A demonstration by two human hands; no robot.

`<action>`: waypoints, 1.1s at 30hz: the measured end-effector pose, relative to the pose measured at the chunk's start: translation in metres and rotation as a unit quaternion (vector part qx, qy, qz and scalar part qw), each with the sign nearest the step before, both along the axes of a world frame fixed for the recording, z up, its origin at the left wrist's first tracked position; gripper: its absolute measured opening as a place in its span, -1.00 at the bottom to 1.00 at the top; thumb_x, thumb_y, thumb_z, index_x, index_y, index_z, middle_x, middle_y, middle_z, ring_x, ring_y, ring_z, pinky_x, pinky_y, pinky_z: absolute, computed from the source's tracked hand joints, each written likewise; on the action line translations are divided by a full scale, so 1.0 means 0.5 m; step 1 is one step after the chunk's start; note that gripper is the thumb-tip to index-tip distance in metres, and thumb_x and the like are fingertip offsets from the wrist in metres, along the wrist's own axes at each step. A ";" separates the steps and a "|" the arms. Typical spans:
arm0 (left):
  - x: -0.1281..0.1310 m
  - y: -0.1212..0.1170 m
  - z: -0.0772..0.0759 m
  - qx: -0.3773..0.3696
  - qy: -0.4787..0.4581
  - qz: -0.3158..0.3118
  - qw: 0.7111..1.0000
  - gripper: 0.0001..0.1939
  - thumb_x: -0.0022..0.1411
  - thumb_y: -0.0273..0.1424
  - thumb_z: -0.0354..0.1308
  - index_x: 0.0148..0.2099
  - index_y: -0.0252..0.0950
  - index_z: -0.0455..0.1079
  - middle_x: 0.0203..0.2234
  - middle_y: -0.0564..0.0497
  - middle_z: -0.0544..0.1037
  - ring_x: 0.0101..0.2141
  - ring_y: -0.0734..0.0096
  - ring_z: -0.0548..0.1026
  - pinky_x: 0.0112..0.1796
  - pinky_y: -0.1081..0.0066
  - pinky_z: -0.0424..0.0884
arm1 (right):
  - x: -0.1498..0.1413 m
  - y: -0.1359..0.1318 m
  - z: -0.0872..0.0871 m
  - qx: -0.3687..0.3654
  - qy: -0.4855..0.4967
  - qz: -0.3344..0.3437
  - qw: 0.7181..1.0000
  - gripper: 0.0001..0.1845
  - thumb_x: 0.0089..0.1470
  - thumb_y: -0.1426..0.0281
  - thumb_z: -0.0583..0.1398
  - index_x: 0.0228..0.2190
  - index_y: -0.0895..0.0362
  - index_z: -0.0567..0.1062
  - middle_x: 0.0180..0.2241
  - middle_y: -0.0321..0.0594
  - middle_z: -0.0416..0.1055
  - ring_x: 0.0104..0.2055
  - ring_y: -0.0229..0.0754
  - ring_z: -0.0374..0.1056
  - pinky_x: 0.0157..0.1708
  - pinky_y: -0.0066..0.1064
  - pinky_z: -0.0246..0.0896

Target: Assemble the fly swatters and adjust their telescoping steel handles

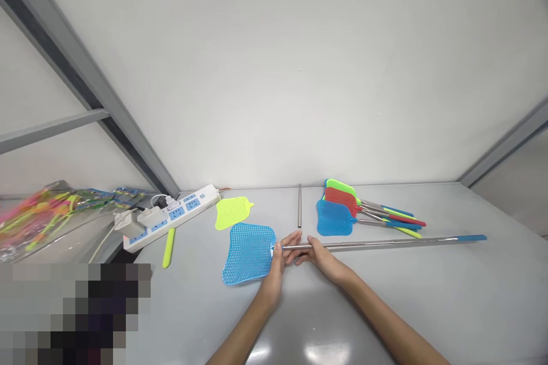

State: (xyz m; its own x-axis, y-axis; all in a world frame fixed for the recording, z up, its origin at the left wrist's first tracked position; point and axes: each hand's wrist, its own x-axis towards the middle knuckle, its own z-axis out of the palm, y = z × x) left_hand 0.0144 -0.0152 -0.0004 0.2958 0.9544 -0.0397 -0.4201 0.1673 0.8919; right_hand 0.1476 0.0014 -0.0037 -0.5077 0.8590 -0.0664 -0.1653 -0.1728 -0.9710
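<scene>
A blue fly swatter (249, 254) with a long, extended metal rod and a blue grip (471, 238) stretches across the table. My left hand (278, 265) is closed on it at the neck, where the perforated head meets the rod. With my right hand (321, 256) I grip the rod a little to the right, thumb on top. Behind my hands lies a separate metal tube (299, 205). To the left of it is a loose yellow-green swatter head (232, 212), and farther left a yellow-green handle grip (168, 248).
Several swatters in blue, red and green lie piled (336, 218) at the back right. A white power strip (175, 215) with plugged-in adapters runs along the left. Beyond it are plastic-bagged colourful items (47, 211). A wall (299, 68) rises behind the table.
</scene>
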 end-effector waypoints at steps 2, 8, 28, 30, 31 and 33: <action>0.000 0.002 -0.003 -0.010 -0.012 0.005 1.000 -0.53 0.18 -0.16 -0.23 -0.05 -0.31 0.31 -0.06 -0.14 0.35 0.01 0.22 0.21 0.02 0.23 0.02 | -0.007 0.000 0.001 0.000 -0.005 -0.014 1.000 -0.33 0.04 0.10 -0.27 -0.39 0.25 0.48 -0.44 -0.10 0.41 -0.28 -0.12 0.27 -0.17 -0.24 0.05; 0.006 0.014 -0.007 -0.072 -0.074 0.057 0.993 -0.58 0.11 -0.14 -0.10 -0.24 -0.36 0.40 -0.24 -0.14 0.48 -0.12 0.21 0.35 -0.08 0.26 0.16 | -0.023 0.001 -0.001 -0.042 0.049 -0.087 0.994 -0.46 0.02 0.12 -0.14 -0.43 0.23 0.47 -0.47 -0.12 0.40 -0.34 -0.15 0.28 -0.22 -0.25 0.08; -0.024 0.052 -0.005 -0.117 -0.160 0.193 0.961 -0.86 0.04 -0.35 0.10 -0.36 -0.33 0.35 -0.47 0.03 0.49 -0.49 0.58 0.45 -0.37 0.55 0.34 | 0.047 0.013 0.003 -0.103 0.176 -0.275 0.940 -0.58 -0.10 0.28 0.13 -0.82 0.13 0.12 -0.82 -0.46 -0.09 -0.76 -0.41 -0.17 -0.75 -0.50 -0.15; -0.024 0.052 -0.003 -0.117 -0.161 0.213 0.957 -0.86 0.03 -0.38 0.12 -0.33 -0.33 0.35 -0.47 0.05 0.49 -0.49 0.59 0.45 -0.38 0.55 0.35 | 0.048 0.014 0.004 -0.115 0.192 -0.276 0.935 -0.60 -0.09 0.26 0.10 -0.80 0.13 0.13 -0.81 -0.45 -0.06 -0.76 -0.41 -0.16 -0.76 -0.50 -0.14; -0.026 0.052 -0.002 -0.116 -0.163 0.228 0.953 -0.86 0.03 -0.39 0.12 -0.32 -0.33 0.35 -0.47 0.05 0.49 -0.50 0.59 0.45 -0.37 0.55 0.35 | 0.049 0.015 0.004 -0.117 0.195 -0.278 0.933 -0.62 -0.09 0.26 0.09 -0.79 0.13 0.14 -0.81 -0.45 -0.04 -0.76 -0.40 -0.16 -0.76 -0.50 -0.13; -0.032 0.053 0.001 -0.111 -0.168 0.258 0.945 -0.85 0.04 -0.39 0.11 -0.29 -0.33 0.34 -0.46 0.04 0.49 -0.50 0.60 0.45 -0.35 0.55 0.35 | 0.050 0.017 0.000 -0.115 0.191 -0.284 0.932 -0.65 -0.10 0.28 0.09 -0.77 0.13 0.16 -0.81 -0.44 -0.02 -0.76 -0.40 -0.15 -0.77 -0.50 -0.12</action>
State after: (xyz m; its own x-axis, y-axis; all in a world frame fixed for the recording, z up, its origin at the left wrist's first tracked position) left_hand -0.0015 0.0110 0.0002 -0.1760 0.9539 -0.2431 -0.7502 0.0299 0.6606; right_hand 0.1726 0.0098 -0.0036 0.0012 0.9819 -0.1894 -0.6206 -0.1478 -0.7701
